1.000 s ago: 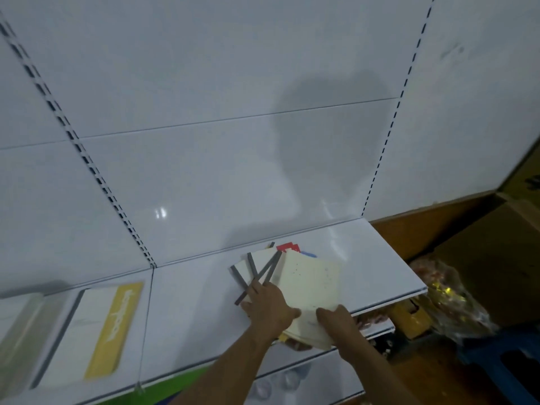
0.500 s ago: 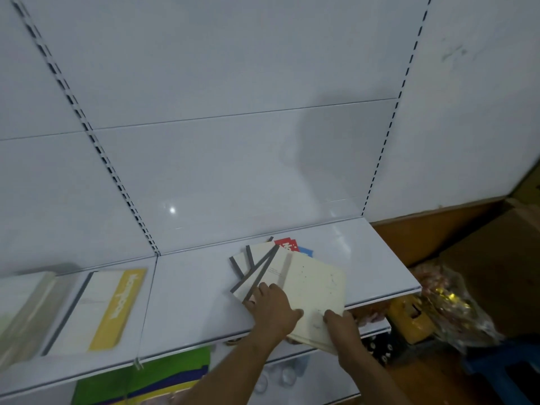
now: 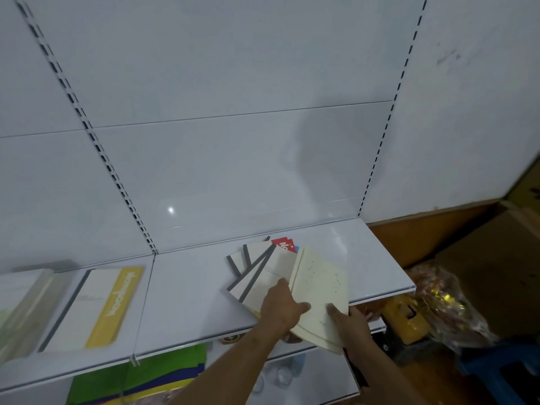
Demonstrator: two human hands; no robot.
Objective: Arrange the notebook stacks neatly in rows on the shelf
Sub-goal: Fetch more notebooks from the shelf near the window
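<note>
A fanned pile of white notebooks with grey spines (image 3: pixel 257 267) lies on the white shelf (image 3: pixel 190 287), with a red cover (image 3: pixel 283 244) showing at its back. On top, a cream notebook (image 3: pixel 320 290) juts over the shelf's front edge. My left hand (image 3: pixel 280 309) rests on the fanned pile, its thumb on the cream cover. My right hand (image 3: pixel 349 323) grips the cream notebook's near right corner, thumb on top. A white and yellow notebook stack (image 3: pixel 96 308) lies on the shelf section to the left.
A blurred pale stack (image 3: pixel 20 299) sits at the far left. Green and blue covers (image 3: pixel 140 372) show on the lower shelf. To the right are a plastic bag with gold items (image 3: pixel 438 305), a cardboard box (image 3: pixel 496 273) and a blue stool (image 3: pixel 502 372).
The view has shifted slightly right and down. Both hands stay on the pile, and the cream notebook has tilted a little more upright over the fanned ones.
</note>
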